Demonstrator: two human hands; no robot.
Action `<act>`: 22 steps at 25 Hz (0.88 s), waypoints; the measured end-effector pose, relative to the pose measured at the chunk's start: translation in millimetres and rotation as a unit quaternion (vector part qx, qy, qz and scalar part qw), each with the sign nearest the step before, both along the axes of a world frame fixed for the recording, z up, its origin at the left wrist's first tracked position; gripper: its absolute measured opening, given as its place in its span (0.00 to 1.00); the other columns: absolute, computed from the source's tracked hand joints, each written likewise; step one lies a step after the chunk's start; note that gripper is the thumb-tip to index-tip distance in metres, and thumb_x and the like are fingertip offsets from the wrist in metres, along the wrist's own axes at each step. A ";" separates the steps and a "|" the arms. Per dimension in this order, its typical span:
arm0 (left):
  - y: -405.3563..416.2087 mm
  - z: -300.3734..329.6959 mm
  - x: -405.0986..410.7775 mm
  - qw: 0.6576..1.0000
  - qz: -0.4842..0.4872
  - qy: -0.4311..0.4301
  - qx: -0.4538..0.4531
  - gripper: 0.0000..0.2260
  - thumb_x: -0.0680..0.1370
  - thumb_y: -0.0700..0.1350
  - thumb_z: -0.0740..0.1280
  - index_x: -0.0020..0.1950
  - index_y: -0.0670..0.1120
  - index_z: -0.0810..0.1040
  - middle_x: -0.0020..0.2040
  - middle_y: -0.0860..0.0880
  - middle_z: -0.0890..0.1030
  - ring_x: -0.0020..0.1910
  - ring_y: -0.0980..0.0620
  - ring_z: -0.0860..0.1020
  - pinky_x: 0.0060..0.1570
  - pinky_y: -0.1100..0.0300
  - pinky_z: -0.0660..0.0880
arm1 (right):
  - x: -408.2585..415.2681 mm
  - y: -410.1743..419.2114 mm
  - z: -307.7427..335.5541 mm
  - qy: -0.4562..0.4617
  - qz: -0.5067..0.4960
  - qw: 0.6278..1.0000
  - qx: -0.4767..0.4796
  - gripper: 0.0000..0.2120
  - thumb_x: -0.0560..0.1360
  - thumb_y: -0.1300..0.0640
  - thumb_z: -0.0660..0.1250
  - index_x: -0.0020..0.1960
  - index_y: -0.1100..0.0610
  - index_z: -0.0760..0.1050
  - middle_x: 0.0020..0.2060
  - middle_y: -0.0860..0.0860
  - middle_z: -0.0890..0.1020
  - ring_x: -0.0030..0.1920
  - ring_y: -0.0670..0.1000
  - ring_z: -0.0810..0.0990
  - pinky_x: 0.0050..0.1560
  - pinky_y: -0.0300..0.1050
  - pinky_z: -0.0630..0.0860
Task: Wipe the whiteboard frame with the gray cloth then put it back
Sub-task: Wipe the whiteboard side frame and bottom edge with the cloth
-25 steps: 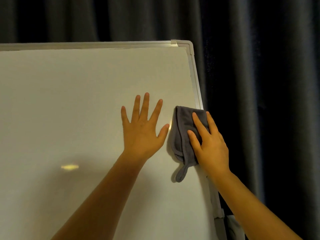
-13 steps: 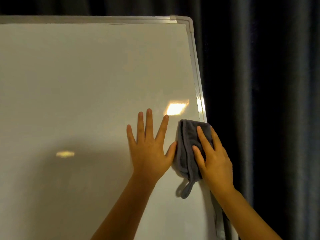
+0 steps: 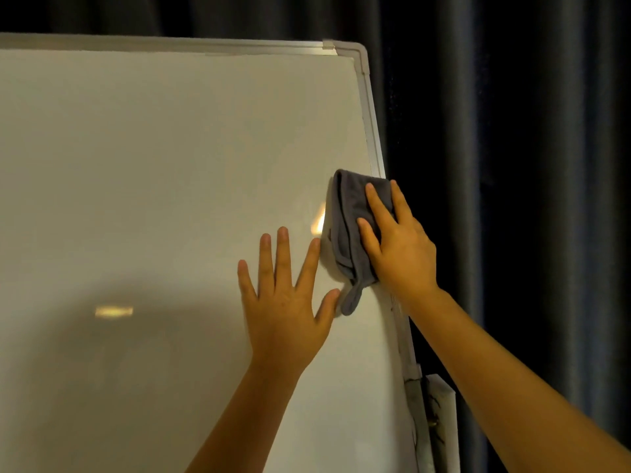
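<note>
The right hand (image 3: pixel 399 244) presses a folded gray cloth (image 3: pixel 348 230) against the right edge of the whiteboard (image 3: pixel 153 172), where the pale metal frame (image 3: pixel 370 124) runs down the side. The fingers (image 3: pixel 377 203) lie flat and spread over the cloth, pinning it to the board and frame; the thumb is hidden behind the edge, so the hand appears wrapped around the frame with the cloth under it. The cloth is bunched into a thick fold, its upper end just below a bare stretch of frame and a small loop or tail hanging from its lower end onto the white surface. The left hand (image 3: pixel 286 302) rests open and flat on the board, fingers splayed and holding nothing, with its thumb tip close to the hanging tail of the cloth and its index finger just beside the cloth's left fold. Both bare forearms reach up from the bottom of the view. A piece of tape (image 3: pixel 328 45) sits on the top rail near the rounded corner of the frame. Two warm light reflections glint on the board, one beside the cloth and one to the lower left. A white bracket or stand part (image 3: pixel 440 421) shows below the right arm, and dark pleated curtains (image 3: pixel 512 131) hang behind everything.
</note>
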State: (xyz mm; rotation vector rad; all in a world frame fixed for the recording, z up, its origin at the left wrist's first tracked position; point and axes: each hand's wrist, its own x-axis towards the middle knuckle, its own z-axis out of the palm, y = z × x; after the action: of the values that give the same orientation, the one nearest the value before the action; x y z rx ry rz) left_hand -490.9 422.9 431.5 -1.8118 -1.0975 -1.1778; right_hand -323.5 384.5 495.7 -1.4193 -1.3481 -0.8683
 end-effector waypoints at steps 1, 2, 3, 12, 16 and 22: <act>-0.8 -3.7 0.2 1.000 0.003 0.001 0.000 0.31 0.77 0.66 0.46 0.76 0.51 0.56 0.77 0.41 0.55 0.76 0.39 0.52 0.71 0.38 0.49 | 0.2 -3.2 -12.2 -0.004 -0.003 1.000 -0.005 0.31 0.74 0.36 0.41 0.73 0.47 0.51 0.74 0.56 0.57 0.55 0.59 0.76 0.40 0.50 0.80; -1.8 -7.7 0.1 1.000 0.004 0.004 0.002 0.31 0.77 0.65 0.46 0.76 0.51 0.56 0.77 0.41 0.55 0.76 0.39 0.52 0.71 0.39 0.49 | -0.6 -6.6 -25.0 -0.008 -0.003 1.000 -0.013 0.30 0.75 0.36 0.41 0.73 0.47 0.52 0.74 0.56 0.58 0.52 0.58 0.77 0.39 0.50 0.80; -3.4 -13.4 0.6 1.000 0.001 0.006 0.002 0.31 0.77 0.65 0.45 0.76 0.51 0.56 0.77 0.41 0.55 0.75 0.39 0.52 0.71 0.39 0.49 | -1.0 -10.8 -38.9 -0.008 0.002 1.000 -0.025 0.30 0.75 0.37 0.42 0.74 0.47 0.51 0.74 0.57 0.58 0.51 0.57 0.78 0.37 0.50 0.80; -17.2 -62.6 4.1 1.000 -0.007 0.018 -0.023 0.30 0.77 0.62 0.49 0.76 0.50 0.57 0.76 0.39 0.58 0.74 0.39 0.51 0.68 0.37 0.48 | -10.9 -38.7 -122.2 0.010 -0.004 0.996 -0.084 0.26 0.76 0.37 0.43 0.71 0.44 0.42 0.74 0.57 0.56 0.53 0.56 0.78 0.37 0.47 0.80; -22.2 -76.3 1.5 0.999 -0.011 0.028 -0.039 0.30 0.77 0.61 0.47 0.76 0.50 0.55 0.76 0.40 0.56 0.75 0.39 0.51 0.69 0.38 0.47 | -8.6 -49.2 -112.3 -0.020 -0.028 0.993 -0.117 0.29 0.74 0.39 0.44 0.73 0.48 0.45 0.73 0.58 0.60 0.43 0.54 0.80 0.36 0.43 0.78; -25.1 -76.3 3.7 0.998 -0.028 0.025 -0.051 0.30 0.77 0.61 0.47 0.76 0.50 0.55 0.77 0.40 0.53 0.75 0.39 0.49 0.69 0.38 0.46 | -5.5 -58.0 -108.4 -0.032 -0.132 0.973 -0.185 0.30 0.77 0.40 0.48 0.74 0.50 0.45 0.70 0.58 0.65 0.44 0.55 0.80 0.36 0.43 0.75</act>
State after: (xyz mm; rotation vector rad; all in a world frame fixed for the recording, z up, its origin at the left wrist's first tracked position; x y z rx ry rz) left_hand -487.2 397.9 355.2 -1.9513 -1.1015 -1.1210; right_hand -329.0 326.5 387.4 -1.9055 -1.4430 -0.8682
